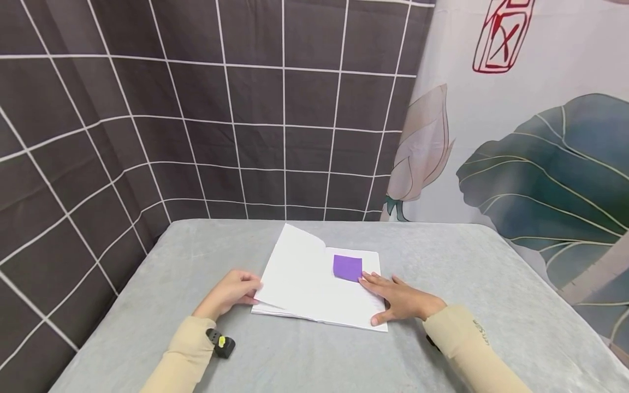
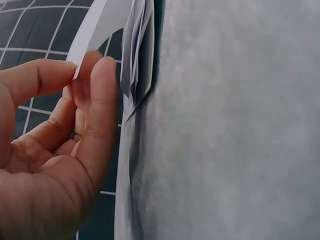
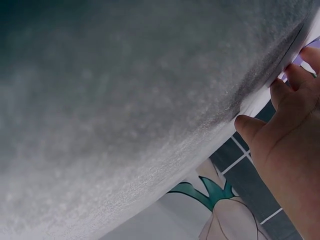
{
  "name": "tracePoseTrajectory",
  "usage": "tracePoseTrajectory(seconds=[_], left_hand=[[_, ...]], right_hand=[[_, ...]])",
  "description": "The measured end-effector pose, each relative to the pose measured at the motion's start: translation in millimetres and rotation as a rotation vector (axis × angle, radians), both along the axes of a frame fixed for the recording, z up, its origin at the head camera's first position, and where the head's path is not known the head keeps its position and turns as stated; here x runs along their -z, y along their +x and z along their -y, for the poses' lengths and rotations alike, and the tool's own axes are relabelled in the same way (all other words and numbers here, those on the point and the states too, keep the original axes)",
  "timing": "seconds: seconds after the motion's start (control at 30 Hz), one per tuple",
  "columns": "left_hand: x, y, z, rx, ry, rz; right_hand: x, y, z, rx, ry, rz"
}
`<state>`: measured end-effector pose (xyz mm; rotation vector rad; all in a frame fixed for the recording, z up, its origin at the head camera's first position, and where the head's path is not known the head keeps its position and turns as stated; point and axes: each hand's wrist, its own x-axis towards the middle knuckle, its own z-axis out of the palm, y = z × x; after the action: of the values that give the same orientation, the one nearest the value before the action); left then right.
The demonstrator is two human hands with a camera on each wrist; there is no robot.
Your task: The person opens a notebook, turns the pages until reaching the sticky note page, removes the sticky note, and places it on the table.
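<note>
An open notebook [image 1: 314,295] with white pages lies on the grey table, a purple sticky note [image 1: 348,268] on its right-hand page. With thumb and fingertip, my left hand [image 1: 235,293] pinches the outer edge of a raised left page [image 1: 290,267]; the left wrist view shows this page [image 2: 92,37] lifted apart from the sheets beneath. My right hand [image 1: 400,297] rests with spread fingers on the right-hand page, its fingertips right at the sticky note's lower right corner. In the right wrist view a strip of purple [image 3: 298,61] shows beside the right hand's fingers [image 3: 282,92].
A grey cloth covers the table [image 1: 206,245]. Behind it hangs a dark curtain [image 1: 255,147] with a white grid, and on the right a pale curtain [image 1: 442,180] printed with a lotus. A black wrist device [image 1: 223,345] sits at the left sleeve.
</note>
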<state>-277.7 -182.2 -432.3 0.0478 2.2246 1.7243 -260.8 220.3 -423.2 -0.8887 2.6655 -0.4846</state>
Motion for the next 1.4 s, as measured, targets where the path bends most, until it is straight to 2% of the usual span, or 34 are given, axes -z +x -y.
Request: tracePoseTrajectory(seconds=[0.1,0.2,0.37,0.53,0.73,0.9,1.27,1.4], left_hand=[[2.4,0.2,2.7,0.025,0.011,0.011],[3.6,0.0,4.5,0.021,0.006,0.018],[3.9,3.4,7.2,0.002,-0.060,0.041],[2.3,8.7,9.5,0.028,-0.102,0.057],[3.6,6.7,13.9,0.080,-0.059,0.087],[6.7,1.8,16.8,0.095,-0.007,0.117],[11.8,2.4,19.2,0.068,0.039,0.141],[11.9,3.4,20.0,0.069,0.052,0.138]], right_hand=[[0.9,0.4,0,-0.002,-0.004,-0.002],[1.5,0.6,-1,-0.004,-0.004,-0.005],[1.0,1.0,0,-0.008,-0.003,0.002],[0.3,1.0,1,-0.010,-0.003,0.004],[0.1,-0.4,1,-0.007,0.003,0.004],[-0.2,-0.6,-1,0.004,-0.008,0.012],[1.6,-1.5,-3,0.009,-0.001,0.015],[-2.6,-2.4,2,0.040,0.015,0.028]])
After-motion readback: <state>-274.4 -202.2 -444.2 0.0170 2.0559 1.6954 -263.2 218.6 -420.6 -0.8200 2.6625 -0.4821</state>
